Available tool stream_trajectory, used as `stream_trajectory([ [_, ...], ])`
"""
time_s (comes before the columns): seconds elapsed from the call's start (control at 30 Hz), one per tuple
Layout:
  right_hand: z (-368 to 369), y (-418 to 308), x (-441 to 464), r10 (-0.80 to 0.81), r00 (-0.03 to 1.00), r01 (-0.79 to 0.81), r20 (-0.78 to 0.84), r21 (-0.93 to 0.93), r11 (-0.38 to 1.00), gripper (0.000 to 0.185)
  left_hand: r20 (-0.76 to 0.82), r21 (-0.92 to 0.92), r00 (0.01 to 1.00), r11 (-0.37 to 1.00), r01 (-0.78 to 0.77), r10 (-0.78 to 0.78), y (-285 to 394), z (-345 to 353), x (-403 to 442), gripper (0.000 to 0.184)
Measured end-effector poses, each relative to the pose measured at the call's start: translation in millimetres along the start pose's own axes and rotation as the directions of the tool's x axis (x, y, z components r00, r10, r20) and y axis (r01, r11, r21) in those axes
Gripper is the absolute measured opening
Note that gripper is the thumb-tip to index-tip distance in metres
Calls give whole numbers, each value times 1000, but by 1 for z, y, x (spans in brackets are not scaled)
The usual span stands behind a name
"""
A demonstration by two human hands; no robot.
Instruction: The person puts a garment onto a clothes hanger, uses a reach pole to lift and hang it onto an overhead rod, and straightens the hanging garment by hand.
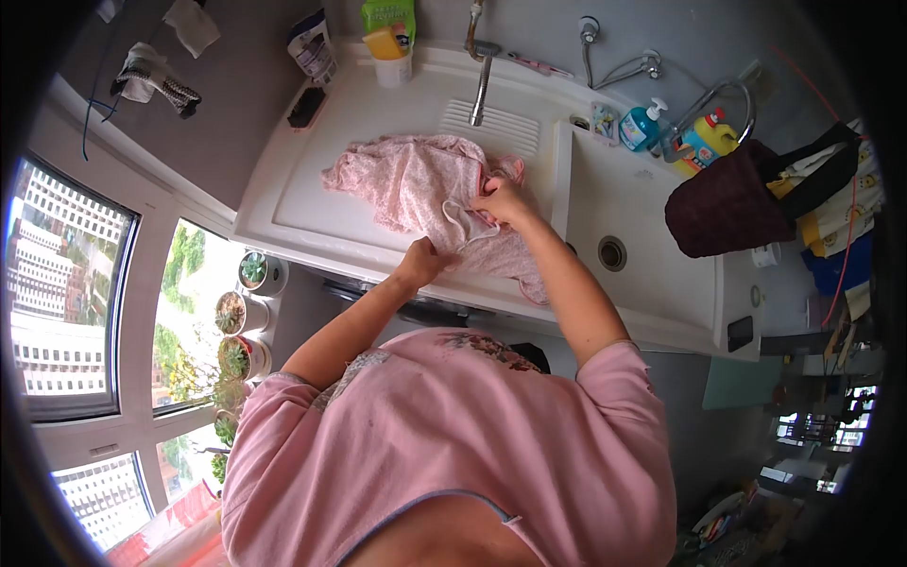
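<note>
A pale pink patterned garment (397, 180) lies crumpled on the white washing counter (307, 203), with a darker pink edging and a white cord (456, 225) showing on it. My left hand (422, 262) has its fingers closed on the near edge of the cloth. Higher up and to the right, my right hand (501, 202) pinches the garment by its pink edging, close to the cord. Part of the cloth hangs toward the counter's front edge under my right forearm. My right fingertips are partly hidden in the folds.
A metal faucet (480, 90) points down behind the garment, over a ribbed washboard (515, 128). The sink basin (652, 213) is on the right, with a blue pump bottle (640, 128) and yellow bottle (709, 142) behind. A dark brush (306, 107) lies at left. A maroon bag (727, 203) hangs right.
</note>
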State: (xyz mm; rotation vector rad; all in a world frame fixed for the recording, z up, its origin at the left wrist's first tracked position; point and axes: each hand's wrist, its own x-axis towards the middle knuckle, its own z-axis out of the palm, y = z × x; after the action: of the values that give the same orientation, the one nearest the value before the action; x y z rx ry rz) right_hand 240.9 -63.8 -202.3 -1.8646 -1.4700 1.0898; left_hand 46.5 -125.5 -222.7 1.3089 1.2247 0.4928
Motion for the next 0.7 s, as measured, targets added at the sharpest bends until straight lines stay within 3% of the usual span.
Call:
stream_trajectory([
  [0.07,10,11,12,-92,993,77,-73,-181,980,27,-10,51,1000,999,-20,20,10,-3,-8,32],
  [0.17,-24,-8,12,-180,968,122,-176,-298,947,28,25,46,999,999,-25,24,-3,-3,2,34],
  [0.23,-46,-21,6,-270,840,215,-470,-168,962,21,23,76,1000,997,6,-8,0,-2,1,33],
  [0.27,-54,-17,11,-340,802,254,-492,-234,938,24,14,102,999,994,40,-42,3,-1,0,33],
  [0.3,-56,-13,11,-291,844,271,-451,-109,956,24,17,98,999,994,39,-41,5,0,-3,33],
  [0.37,-59,-1,4,-35,997,31,-73,-53,998,23,8,-44,1000,999,-7,8,10,2,-8,36],
  [0.4,-53,11,0,-36,997,32,-72,-55,998,23,7,-47,1000,999,-8,8,6,2,-6,36],
  [0.47,-36,40,-6,-352,928,370,120,-371,852,21,-6,-11,1000,1000,-26,26,-5,3,1,38],
  [0.53,-36,23,-21,-289,952,302,99,-450,841,20,0,-16,998,998,-62,62,6,4,-9,34],
  [0.57,-38,12,-29,-230,971,229,63,-520,823,19,9,-12,995,995,-101,102,11,4,-13,30],
  [0.6,-44,4,-28,-183,980,134,-76,-427,894,17,7,-13,995,995,-97,97,13,3,-13,30],
  [0.63,-49,10,-21,-168,936,118,-309,-173,978,19,5,49,999,998,-42,42,16,2,-12,28],
  [0.7,-53,6,-21,-272,713,76,-647,-315,946,21,1,112,1000,994,19,-19,11,2,-9,26],
])
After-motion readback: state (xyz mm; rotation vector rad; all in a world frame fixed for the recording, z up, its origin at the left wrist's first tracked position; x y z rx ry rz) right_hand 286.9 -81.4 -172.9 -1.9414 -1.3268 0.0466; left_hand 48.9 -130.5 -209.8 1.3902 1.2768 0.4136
